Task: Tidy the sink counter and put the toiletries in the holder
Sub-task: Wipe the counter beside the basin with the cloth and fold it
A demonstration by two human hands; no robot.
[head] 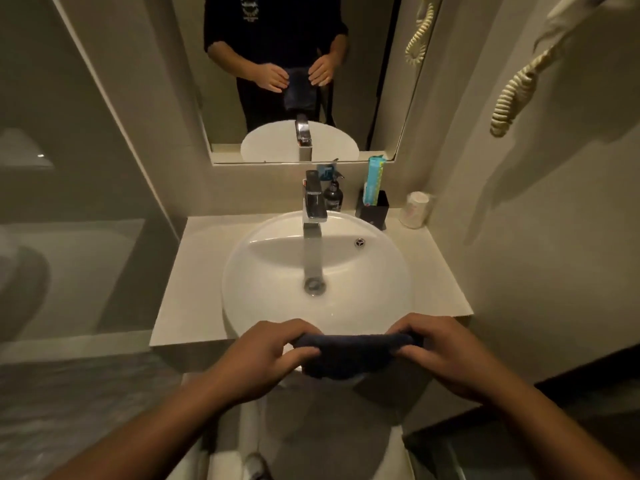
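A dark blue cloth is stretched between my two hands just in front of the white round sink. My left hand grips its left end and my right hand grips its right end. At the back right of the pale counter stands a black holder with a teal toothpaste box upright in it. A dark pump bottle stands behind the chrome tap.
A wrapped paper roll sits in the counter's back right corner. A mirror above the counter reflects my hands and the cloth. A coiled cord hangs on the right wall. A toilet is at the left.
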